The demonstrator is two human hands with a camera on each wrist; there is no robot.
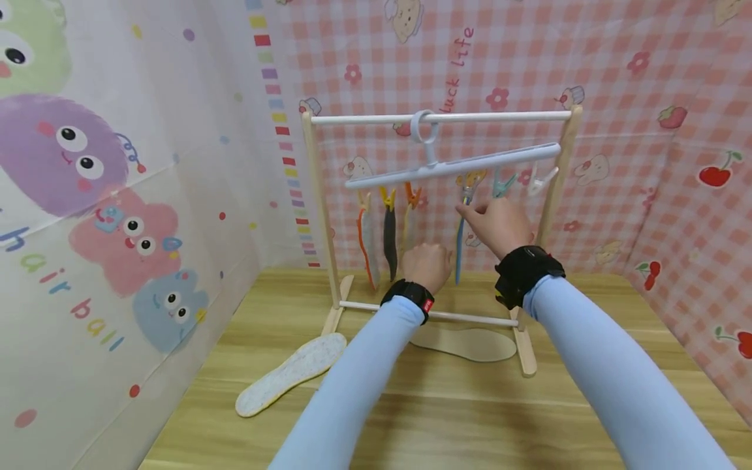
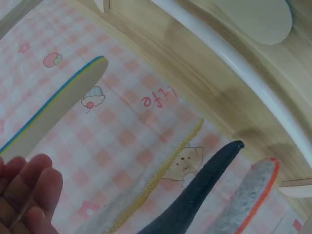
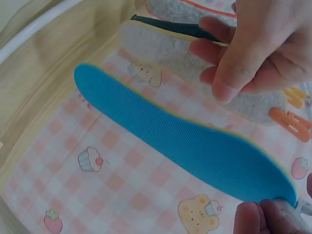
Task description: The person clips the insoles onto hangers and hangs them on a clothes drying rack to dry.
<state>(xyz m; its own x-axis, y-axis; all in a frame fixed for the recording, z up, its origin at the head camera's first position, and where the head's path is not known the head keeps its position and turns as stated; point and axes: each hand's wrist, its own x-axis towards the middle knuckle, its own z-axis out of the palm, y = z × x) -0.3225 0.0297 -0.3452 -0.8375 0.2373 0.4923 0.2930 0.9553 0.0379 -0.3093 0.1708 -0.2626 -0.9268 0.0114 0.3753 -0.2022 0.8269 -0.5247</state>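
A blue insole (image 3: 185, 141) hangs from a clear clip (image 1: 469, 186) on the pale hanger (image 1: 452, 168). My right hand (image 1: 502, 225) is at its upper end, fingers (image 3: 248, 219) over the insole's top beside the clip. The thumb tip is apart from them at the edge of the right wrist view, and whether they pinch cannot be made out. Between the blue insole and the other hanging ones is my left hand (image 1: 427, 266). In the right wrist view its fingers are loosely bent and hold nothing. A grey insole with orange edge (image 1: 367, 245), a dark insole (image 1: 390, 241) and a cream-edged insole (image 3: 165, 58) hang to the left.
A wooden stand (image 1: 320, 202) with a white top rod (image 1: 499, 117) carries the hanger. A teal clip (image 1: 502, 186) and a white clip (image 1: 540, 183) hang at right. On the wooden table (image 1: 411, 418) lie a speckled insole (image 1: 294, 373) and a beige insole (image 1: 470, 344).
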